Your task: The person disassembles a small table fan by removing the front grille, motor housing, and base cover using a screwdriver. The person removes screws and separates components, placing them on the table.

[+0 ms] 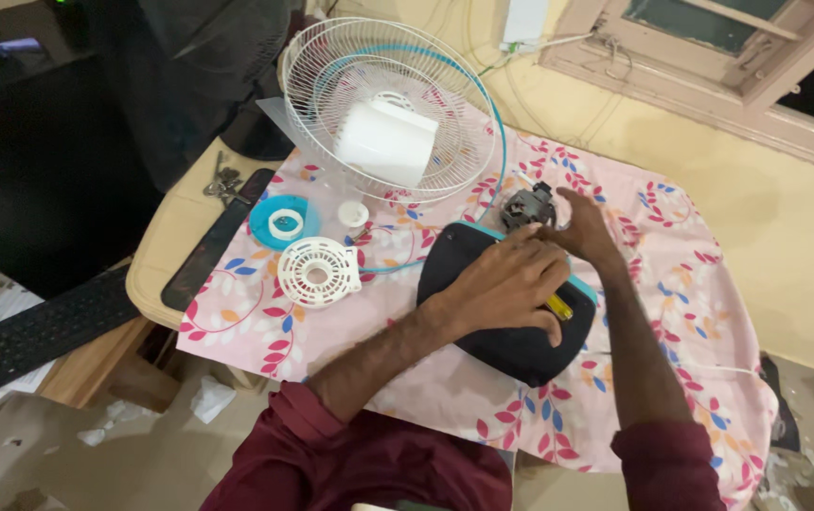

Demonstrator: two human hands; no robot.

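A table draped in a pink floral cloth carries a dismantled fan. At twelve o'clock the white wire fan guard stands tilted, a white motor cover inside it. At centre lies the dark, rounded fan base, teal-edged and flat on the cloth. The left hand presses on it, fingers closed around a yellow-handled screwdriver. The right hand, fingers loosely open, touches the small grey motor at the base's one o'clock edge.
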